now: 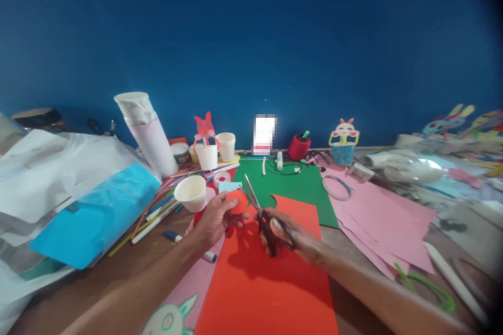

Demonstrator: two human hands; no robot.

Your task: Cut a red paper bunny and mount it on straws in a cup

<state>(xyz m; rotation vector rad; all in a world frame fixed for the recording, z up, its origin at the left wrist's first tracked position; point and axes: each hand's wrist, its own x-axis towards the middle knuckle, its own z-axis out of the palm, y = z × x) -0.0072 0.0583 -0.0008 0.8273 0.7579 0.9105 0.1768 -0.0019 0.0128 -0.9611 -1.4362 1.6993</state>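
Observation:
Pinched between the thumb and fingers of my left hand point(220, 215) is a small rounded piece of orange paper point(238, 202). My right hand point(288, 230) grips a pair of black-handled scissors point(267, 230), whose parted blades point up and away, just right of the paper piece. Beneath both hands lies a large orange sheet point(271, 288) with a curved notch in its far edge. A white paper cup point(190, 193) stands left of my left hand, and a blue-and-white marker point(208, 256) rests under that forearm.
A green sheet point(291, 188) lies behind the orange one. Pink sheets point(377, 220) spread out at right, with a tape ring point(337, 188) on their far corner. Cup figures, red point(205, 128) and white point(345, 131), stand by the blue wall. Blue paper point(102, 214) and pens crowd the left.

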